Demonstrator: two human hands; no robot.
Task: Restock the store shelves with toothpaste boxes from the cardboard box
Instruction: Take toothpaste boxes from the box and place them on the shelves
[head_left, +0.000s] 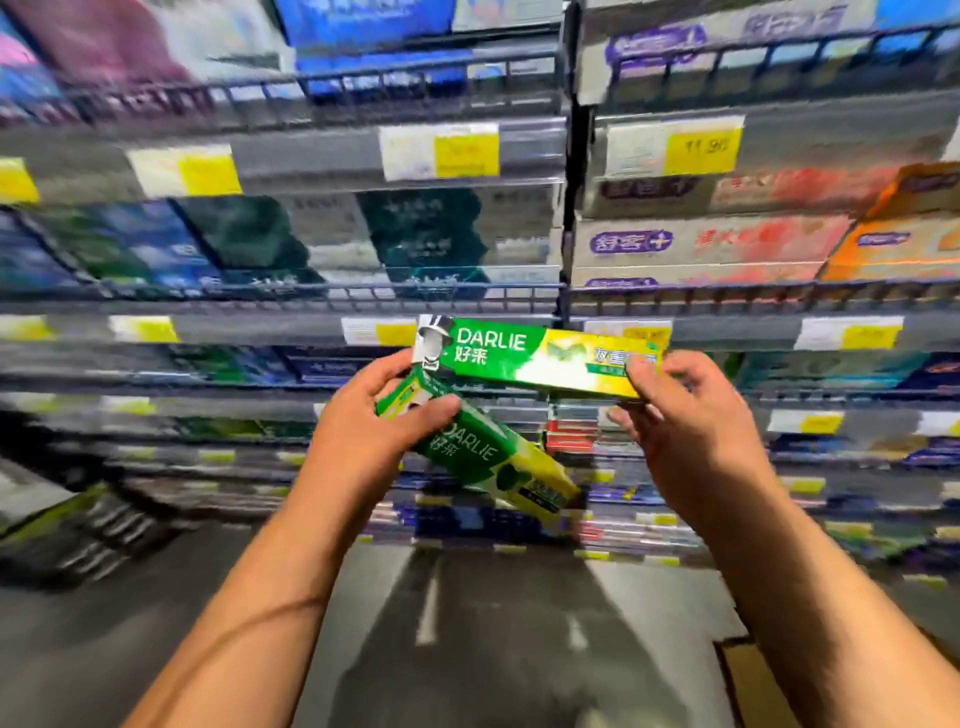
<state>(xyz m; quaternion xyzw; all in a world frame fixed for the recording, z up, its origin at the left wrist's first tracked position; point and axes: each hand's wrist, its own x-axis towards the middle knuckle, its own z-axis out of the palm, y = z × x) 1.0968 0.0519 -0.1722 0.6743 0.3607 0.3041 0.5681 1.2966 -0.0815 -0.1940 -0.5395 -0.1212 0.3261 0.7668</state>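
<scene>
Our left hand (371, 431) fingers clamp a glossy rectangular green-and-yellow DARLIE carton (483, 457), while our right hand (685, 415) fingers pinch a second DARLIE carton (535, 356).

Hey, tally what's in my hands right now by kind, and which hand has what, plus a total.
Green Darlie boxes: 2
- upper box, level, right hand at its right end, left hand touching its left end
- lower box, tilted, in the left hand
Other kinds in hand: 0
Total: 2
</scene>
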